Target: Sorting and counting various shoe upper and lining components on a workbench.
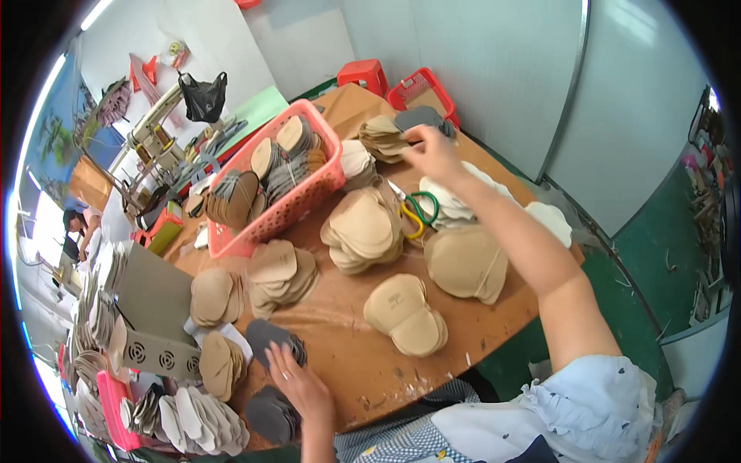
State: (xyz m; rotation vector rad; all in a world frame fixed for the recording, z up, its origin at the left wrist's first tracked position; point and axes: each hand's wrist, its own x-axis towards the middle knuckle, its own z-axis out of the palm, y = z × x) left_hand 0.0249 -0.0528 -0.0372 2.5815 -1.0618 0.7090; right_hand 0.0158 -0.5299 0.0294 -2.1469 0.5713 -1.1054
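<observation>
My left hand (299, 383) lies with its fingers stretched out over a small pile of dark grey sole-shaped pieces (268, 333) at the table's near left. Another dark grey pile (272, 417) sits just below it. At the far side, my right hand (436, 157) is reached out with fingers bent together, beside a tan fanned stack (382, 137) and dark grey pieces (421, 117). What its fingertips hold, if anything, is too small to make out. Scissors with green and yellow handles (421, 212) lie between tan and white stacks.
Tan stacks (363, 231) spread over the brown-covered table (340, 378). A pink basket (301, 197) of bundled pieces stands at the back left. A grey box with vents (158, 316) and pale stacks (204, 420) are at the left. A red stool (363, 73) and red basket (424, 86) stand beyond.
</observation>
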